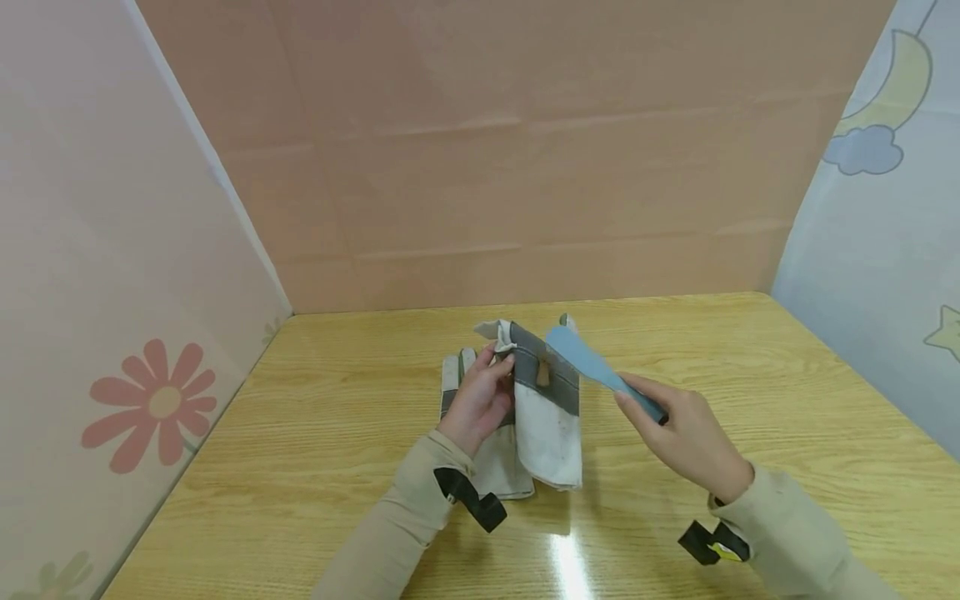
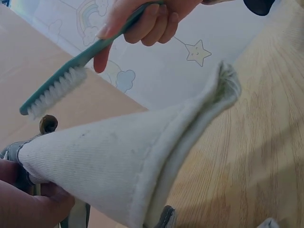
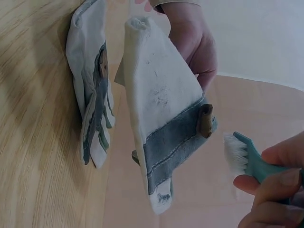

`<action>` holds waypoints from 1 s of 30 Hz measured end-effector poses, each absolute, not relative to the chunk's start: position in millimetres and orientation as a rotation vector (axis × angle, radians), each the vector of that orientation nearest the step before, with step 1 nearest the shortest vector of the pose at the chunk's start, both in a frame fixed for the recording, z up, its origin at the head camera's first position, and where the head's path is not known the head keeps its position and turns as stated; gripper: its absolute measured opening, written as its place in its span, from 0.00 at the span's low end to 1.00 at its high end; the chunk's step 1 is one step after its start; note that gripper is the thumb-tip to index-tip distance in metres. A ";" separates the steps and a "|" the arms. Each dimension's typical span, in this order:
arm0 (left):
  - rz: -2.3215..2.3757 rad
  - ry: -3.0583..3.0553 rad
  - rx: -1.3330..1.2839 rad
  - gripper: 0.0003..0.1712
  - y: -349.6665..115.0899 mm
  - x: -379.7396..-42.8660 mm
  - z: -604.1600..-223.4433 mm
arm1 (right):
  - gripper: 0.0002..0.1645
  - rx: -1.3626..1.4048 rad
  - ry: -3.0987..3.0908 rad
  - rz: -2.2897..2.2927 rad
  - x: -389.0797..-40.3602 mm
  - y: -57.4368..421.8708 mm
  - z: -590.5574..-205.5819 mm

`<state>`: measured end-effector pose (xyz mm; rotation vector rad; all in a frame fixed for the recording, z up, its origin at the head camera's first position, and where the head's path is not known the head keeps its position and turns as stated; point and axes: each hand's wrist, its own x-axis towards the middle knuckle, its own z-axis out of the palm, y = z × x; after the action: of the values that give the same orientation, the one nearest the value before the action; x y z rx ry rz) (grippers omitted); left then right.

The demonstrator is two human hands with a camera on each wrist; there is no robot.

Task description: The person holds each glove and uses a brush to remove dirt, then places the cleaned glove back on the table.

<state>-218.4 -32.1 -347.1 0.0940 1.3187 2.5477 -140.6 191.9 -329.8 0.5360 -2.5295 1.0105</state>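
Observation:
In the head view my left hand (image 1: 480,404) grips a white and grey work glove (image 1: 549,433) by its side, raised off the table with its cuff hanging down. A brown tab (image 3: 206,121) sticks out from its grey band. My right hand (image 1: 682,429) holds a teal brush (image 1: 592,362) by the handle, thumb and fingers wrapped round it. White bristles (image 3: 235,154) face the glove, a small gap apart in the right wrist view. Dark smudges mark the glove's white cloth (image 3: 161,71). A second, similar glove (image 1: 504,475) lies on the table, partly behind the left hand.
The gloves are over a light wood-grain table (image 1: 337,417). A plain brownish-pink panel (image 1: 480,167) stands along its back edge. Patterned walls rise on both sides, with a flower (image 1: 161,404) at left and a moon (image 1: 896,83) at right.

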 end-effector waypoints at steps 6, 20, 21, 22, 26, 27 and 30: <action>2.528 1.337 0.091 0.13 -30.6 -218.4 -346.7 | 0.20 0.586 -2.548 1.032 -143.2 186.5 -331.5; 2.553 1.326 0.086 0.12 -31.4 -220.6 -347.8 | 0.22 0.511 -2.647 1.004 -137.9 194.6 -331.0; 2.549 1.329 0.086 0.12 -31.2 -220.6 -348.0 | 0.22 0.512 -2.637 1.000 -138.2 194.8 -330.3; 2.545 1.333 0.085 0.12 -31.1 -220.7 -348.2 | 0.21 0.517 -2.620 1.001 -138.3 194.6 -329.5; 2.523 1.365 0.080 0.14 -29.9 -220.0 -346.3 | 0.20 0.545 -2.555 0.999 -141.0 191.8 -329.9; 2.518 1.372 0.085 0.15 -29.8 -219.6 -346.1 | 0.20 0.551 -2.552 1.003 -141.7 190.5 -330.3; 2.511 1.375 0.099 0.16 -29.7 -218.6 -346.0 | 0.21 0.566 -2.563 1.034 -142.3 187.2 -332.1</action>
<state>-218.6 -29.7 -346.0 0.0990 1.3755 2.5113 -142.3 187.2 -332.1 0.5659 -2.5634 1.0342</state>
